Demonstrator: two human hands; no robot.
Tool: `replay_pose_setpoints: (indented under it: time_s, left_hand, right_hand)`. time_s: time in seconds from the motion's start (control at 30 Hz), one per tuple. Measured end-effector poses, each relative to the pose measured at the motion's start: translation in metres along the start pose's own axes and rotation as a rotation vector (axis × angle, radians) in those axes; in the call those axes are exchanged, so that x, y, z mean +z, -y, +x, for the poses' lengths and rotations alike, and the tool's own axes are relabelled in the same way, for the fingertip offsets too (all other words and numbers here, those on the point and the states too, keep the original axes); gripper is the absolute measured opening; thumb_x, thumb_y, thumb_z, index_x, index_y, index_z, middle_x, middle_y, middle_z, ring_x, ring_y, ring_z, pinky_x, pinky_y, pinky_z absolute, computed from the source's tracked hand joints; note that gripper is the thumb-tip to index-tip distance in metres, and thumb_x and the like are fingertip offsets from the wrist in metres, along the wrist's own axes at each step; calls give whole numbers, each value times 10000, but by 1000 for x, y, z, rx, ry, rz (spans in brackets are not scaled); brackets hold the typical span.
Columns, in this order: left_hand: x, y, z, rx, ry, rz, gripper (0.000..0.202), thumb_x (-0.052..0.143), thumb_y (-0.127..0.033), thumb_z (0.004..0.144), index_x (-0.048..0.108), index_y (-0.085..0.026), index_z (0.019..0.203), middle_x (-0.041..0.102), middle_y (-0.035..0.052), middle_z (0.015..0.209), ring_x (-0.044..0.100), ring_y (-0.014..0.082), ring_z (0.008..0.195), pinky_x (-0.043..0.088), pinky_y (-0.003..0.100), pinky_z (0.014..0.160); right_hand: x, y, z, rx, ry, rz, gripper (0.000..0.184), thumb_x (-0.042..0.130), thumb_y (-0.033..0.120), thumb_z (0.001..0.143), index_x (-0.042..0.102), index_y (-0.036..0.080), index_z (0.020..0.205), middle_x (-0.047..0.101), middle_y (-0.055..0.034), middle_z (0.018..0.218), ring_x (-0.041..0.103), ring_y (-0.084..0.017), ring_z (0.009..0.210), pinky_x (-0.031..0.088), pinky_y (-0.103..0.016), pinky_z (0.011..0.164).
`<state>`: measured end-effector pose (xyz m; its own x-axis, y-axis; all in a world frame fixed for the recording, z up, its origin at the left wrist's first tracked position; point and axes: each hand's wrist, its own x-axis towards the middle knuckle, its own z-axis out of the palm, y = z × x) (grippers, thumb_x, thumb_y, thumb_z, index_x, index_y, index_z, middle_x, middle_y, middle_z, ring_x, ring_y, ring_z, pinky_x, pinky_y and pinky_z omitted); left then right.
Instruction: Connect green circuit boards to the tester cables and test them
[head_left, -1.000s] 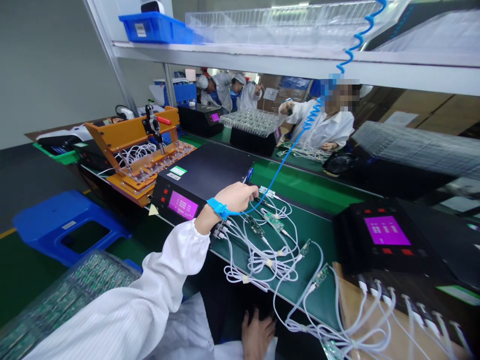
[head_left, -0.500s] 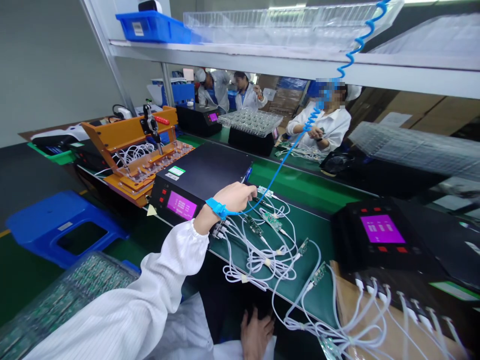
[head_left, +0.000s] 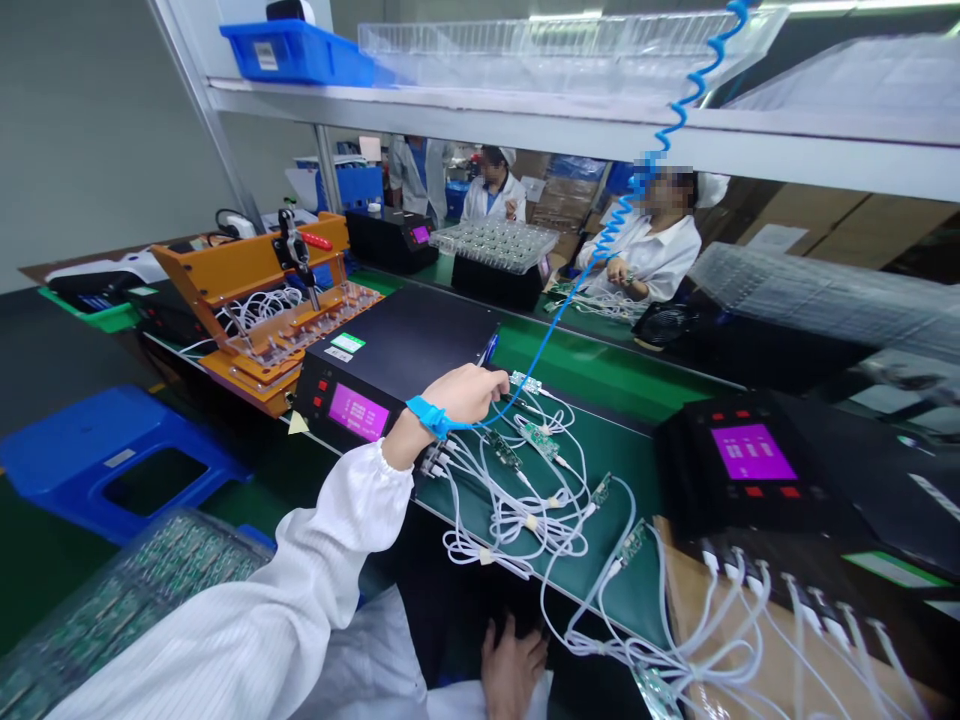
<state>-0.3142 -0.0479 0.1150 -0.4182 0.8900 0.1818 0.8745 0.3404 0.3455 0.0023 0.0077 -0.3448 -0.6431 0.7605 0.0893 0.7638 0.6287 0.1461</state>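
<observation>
My left hand (head_left: pixel 466 394), with a blue strap (head_left: pixel 429 414) at the wrist, reaches over the right front of a black tester box (head_left: pixel 405 335). Its fingers are bent and closed, and the fingertips are hidden from me, so what they hold cannot be made out. A blue pen (head_left: pixel 489 348) lies just behind the knuckles. Right of the fingers are a small circuit board (head_left: pixel 525 382) and a green circuit board (head_left: pixel 541 440), wired to white cables (head_left: pixel 525 522). Down at my lap, my right hand (head_left: pixel 514 668) rests with fingers apart, holding nothing.
A second tester box (head_left: pixel 750 450) stands at the right with cables plugged in. An orange clamp fixture (head_left: pixel 255 300) is at the left, near a blue stool (head_left: pixel 120 460) and a tray of boards (head_left: pixel 142 610). A coiled blue cord (head_left: pixel 622 215) hangs down. Co-workers sit opposite.
The view has shifted slightly. My left hand stays at the same spot by the box edge, and my right hand has not moved. A co-worker opposite has lowered a hand.
</observation>
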Motion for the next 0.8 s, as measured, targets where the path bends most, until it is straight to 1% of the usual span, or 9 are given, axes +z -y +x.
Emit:
replay_pose_setpoints:
  time_s: [0.13, 0.3, 0.43, 0.53, 0.67, 0.8]
  left_hand:
    - [0, 0, 0, -6, -1, -5, 424, 428, 29, 876, 683, -175, 1145, 799, 51, 1113, 744, 227, 1063, 565, 337, 917]
    - [1, 2, 0, 3, -13, -9, 418, 438, 27, 874, 686, -181, 1137, 801, 48, 1099, 749, 220, 1048, 566, 323, 900]
    - [1, 2, 1, 9, -13, -12, 410, 450, 27, 871, 687, -184, 1130, 802, 49, 1093, 751, 219, 1042, 569, 325, 899]
    - [1, 2, 1, 8, -11, -11, 411, 443, 27, 877, 686, -179, 1136, 802, 54, 1097, 749, 223, 1053, 569, 335, 913]
    - [1, 1, 1, 13, -6, -21, 417, 436, 25, 880, 685, -167, 1155, 798, 65, 1109, 744, 237, 1063, 568, 363, 934]
    - [1, 1, 1, 5, -9, -24, 412, 454, 24, 873, 692, -181, 1139, 801, 55, 1096, 746, 227, 1054, 572, 346, 921]
  right_hand:
    - [4, -2, 0, 13, -33, -4, 456, 619, 421, 959, 742, 149, 1303, 595, -308, 1401, 606, -465, 1272, 489, -563, 1005]
    - [6, -3, 0, 20, -36, 13, 465, 602, 414, 962, 745, 121, 1294, 606, -318, 1365, 607, -464, 1265, 491, -556, 1008]
    - [6, -3, 0, 21, -34, 16, 461, 593, 411, 963, 740, 135, 1303, 615, -301, 1357, 607, -461, 1263, 487, -575, 1013]
    - [7, -3, 0, 5, -37, 3, 462, 604, 409, 960, 748, 128, 1297, 613, -306, 1355, 607, -461, 1261, 482, -556, 1023]
    - [7, -5, -1, -4, -59, -25, 453, 594, 413, 961, 758, 150, 1291, 635, -284, 1327, 614, -454, 1237, 482, -552, 1013]
    - [5, -6, -1, -9, -34, -33, 468, 590, 424, 964, 753, 140, 1298, 636, -295, 1324, 617, -452, 1235, 480, -548, 1014]
